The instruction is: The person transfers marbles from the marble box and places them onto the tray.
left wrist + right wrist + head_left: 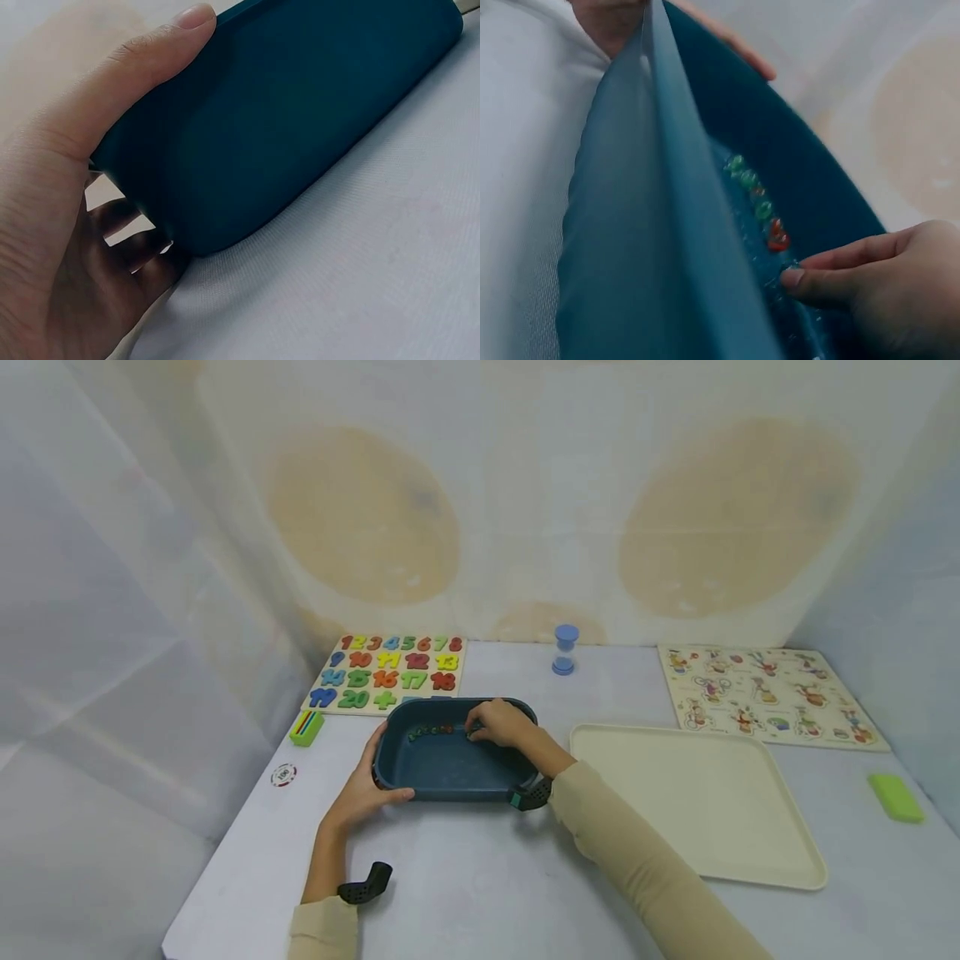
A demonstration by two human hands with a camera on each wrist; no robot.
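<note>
A dark teal plastic basin stands tilted on the table, its front side raised toward the camera in the head view. My left hand grips its left end, thumb over the front rim and fingers around the outside. Along the far inner side lies a row of small, shiny green beads and red beads. Inside the basin, my right hand reaches down at the right end of this row. Its thumb and index finger pinch a small greenish bead, mostly hidden by the fingertips.
Behind the basin lies a number puzzle board; a picture puzzle board is at the back right. A blue hourglass stands between them. A cream tray sits right of the basin. Green blocks and a chip lie toward the sides.
</note>
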